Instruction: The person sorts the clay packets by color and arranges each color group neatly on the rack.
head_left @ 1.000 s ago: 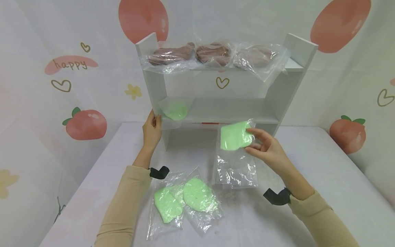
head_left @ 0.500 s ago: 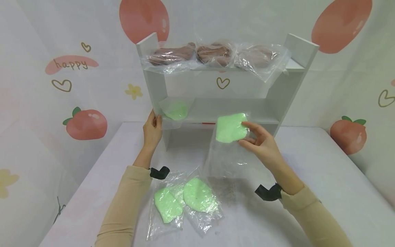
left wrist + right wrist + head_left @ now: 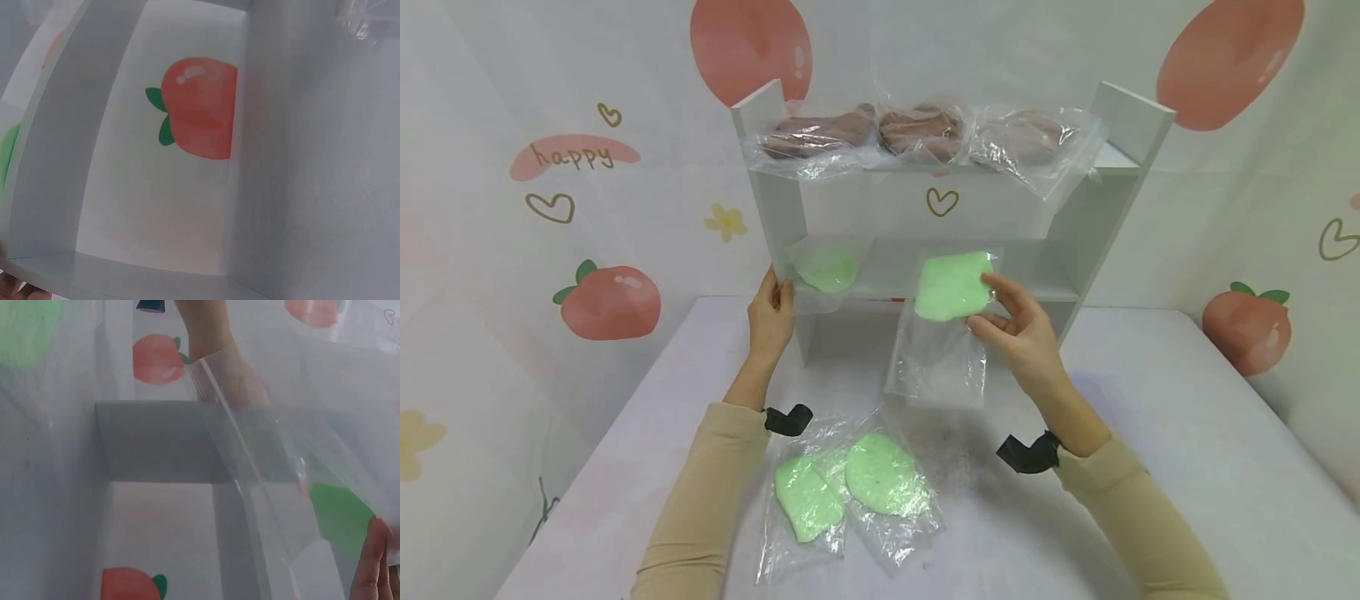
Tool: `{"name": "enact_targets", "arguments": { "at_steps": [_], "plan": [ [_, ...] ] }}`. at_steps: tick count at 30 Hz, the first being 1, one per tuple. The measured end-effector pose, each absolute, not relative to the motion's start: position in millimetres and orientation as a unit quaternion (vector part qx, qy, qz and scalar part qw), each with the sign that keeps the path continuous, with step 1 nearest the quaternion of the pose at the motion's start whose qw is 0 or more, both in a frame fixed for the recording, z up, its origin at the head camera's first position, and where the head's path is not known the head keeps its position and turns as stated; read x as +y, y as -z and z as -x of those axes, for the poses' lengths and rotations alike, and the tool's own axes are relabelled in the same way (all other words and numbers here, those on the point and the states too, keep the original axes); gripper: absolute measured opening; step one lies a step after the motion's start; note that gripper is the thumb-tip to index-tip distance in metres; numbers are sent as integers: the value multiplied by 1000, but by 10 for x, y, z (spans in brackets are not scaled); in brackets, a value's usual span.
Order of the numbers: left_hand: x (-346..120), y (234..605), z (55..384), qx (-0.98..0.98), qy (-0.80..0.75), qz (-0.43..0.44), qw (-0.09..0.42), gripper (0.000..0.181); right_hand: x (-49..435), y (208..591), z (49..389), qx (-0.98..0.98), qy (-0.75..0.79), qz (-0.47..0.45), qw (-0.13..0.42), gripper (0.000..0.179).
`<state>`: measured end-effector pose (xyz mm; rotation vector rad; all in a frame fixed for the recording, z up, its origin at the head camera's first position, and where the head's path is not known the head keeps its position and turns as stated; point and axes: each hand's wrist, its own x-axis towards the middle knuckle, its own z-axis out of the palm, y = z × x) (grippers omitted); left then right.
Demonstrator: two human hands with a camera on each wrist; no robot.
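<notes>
My left hand [image 3: 770, 321] grips the left side panel of a white shelf unit [image 3: 1112, 192]; a few fingers [image 3: 19, 290] show beyond the panel in the left wrist view. Right beside it, a clear bag with a green slab [image 3: 829, 273] lies on the middle shelf board, its edge hanging over the front. My right hand [image 3: 1026, 337] pinches the side of another bagged green slab [image 3: 953, 286] between thumb and fingers. That slab is held up before the middle board, with the bag's loose part hanging down. In the right wrist view, clear plastic partly covers the scene.
Two more bagged green slabs [image 3: 886, 475] lie on the white table [image 3: 1120, 517] in front, slightly overlapping. Along the top board sit three clear bags with brown contents [image 3: 921, 133]. A fabric backdrop [image 3: 647, 67] with peach prints stands behind.
My right hand has moved up, left and toward the shelf with the bagged green slab, from below the middle board's edge to level with it. The left hand has stayed put.
</notes>
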<state>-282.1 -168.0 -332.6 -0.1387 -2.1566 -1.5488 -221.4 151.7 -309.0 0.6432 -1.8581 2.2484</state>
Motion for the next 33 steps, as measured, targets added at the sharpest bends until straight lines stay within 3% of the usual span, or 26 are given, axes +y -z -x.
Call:
{"name": "enact_targets", "arguments": {
  "at_steps": [17,33],
  "plan": [
    [-1707,3366,2862,-791,561,51,239,46,1232,3034,2489,-636,-743,-172,114,54],
    [-1697,3368,2858,-787,564,49,244,46,999,2943,2765,-679,-715,-124,109,52]
  ]
}}
